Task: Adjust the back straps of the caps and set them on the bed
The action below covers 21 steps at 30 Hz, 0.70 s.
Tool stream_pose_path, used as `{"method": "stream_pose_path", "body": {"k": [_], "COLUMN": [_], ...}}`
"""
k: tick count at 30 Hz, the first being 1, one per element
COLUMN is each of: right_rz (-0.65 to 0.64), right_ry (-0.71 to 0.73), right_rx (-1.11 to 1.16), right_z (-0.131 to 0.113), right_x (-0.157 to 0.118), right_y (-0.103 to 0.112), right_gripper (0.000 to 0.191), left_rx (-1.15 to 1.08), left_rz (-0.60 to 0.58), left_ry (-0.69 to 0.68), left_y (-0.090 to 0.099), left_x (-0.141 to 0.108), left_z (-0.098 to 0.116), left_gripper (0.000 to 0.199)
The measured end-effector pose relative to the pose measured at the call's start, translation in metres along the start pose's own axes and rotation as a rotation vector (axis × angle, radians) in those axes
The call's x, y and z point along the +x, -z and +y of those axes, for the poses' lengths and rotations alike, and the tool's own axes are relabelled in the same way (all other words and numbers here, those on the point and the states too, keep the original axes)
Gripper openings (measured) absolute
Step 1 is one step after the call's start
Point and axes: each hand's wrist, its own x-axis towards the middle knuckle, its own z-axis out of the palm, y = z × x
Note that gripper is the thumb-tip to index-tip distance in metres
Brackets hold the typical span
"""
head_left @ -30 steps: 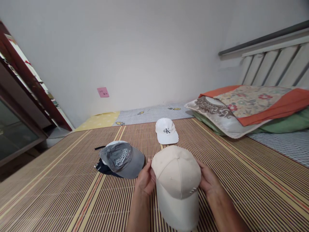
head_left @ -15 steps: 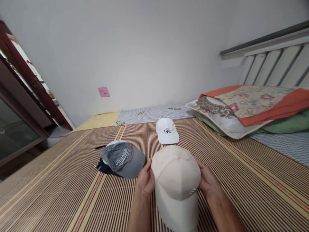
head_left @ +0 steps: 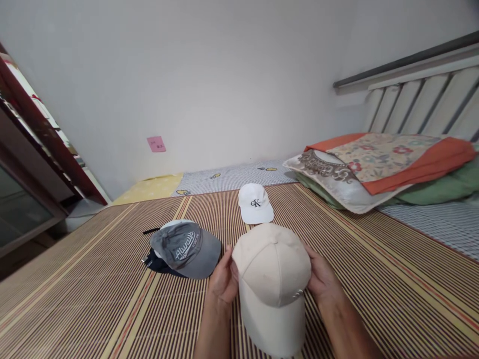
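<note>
Between my hands is a beige cap [head_left: 275, 269], its brim pointing down toward me. My left hand [head_left: 224, 276] grips its left side, and my right hand [head_left: 320, 274] grips the right side; some fingers of both are hidden behind the cap. Just beyond it, a white cap [head_left: 256, 204] with black letters lies on the striped mat [head_left: 93, 279]. To the left of my left hand, a grey cap [head_left: 187, 249] with white lettering rests on top of a dark navy cap [head_left: 159, 263], with something pale showing behind the grey one.
A pillow [head_left: 337, 179] with an orange-edged floral cloth [head_left: 389, 154] lies at the right, below a radiator [head_left: 422, 107]. Checked cloth [head_left: 239, 175] and yellow cloth [head_left: 149, 188] run along the wall, where a pink note [head_left: 156, 144] is stuck.
The view has shifted slightly, so most things sit a little further left. Both hands still hold the beige cap, with almost no change in their grip.
</note>
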Motion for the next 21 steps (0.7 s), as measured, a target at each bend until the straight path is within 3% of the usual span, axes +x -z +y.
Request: {"method": "stream_pose_path", "body": {"k": [13, 17, 21], "right_rz": [0.212, 0.274, 0.234], "right_ry": [0.229, 0.294, 0.341], "right_rx": [0.092, 0.118, 0.113], "right_z": [-0.02, -0.027, -0.032], "right_x": [0.029, 0.034, 0.036], "right_y": [0.03, 0.041, 0.05], "right_gripper": [0.033, 0.038, 0.034], "left_rx": [0.168, 0.185, 0.187], "left_rz": [-0.034, -0.047, -0.107], "left_ry": [0.009, 0.092, 0.136], "left_y": [-0.007, -0.012, -0.018], "left_x": [-0.003, -0.001, -0.003], "left_z": [-0.022, -0.037, -0.046], "left_gripper": [0.013, 0.026, 0.035]}}
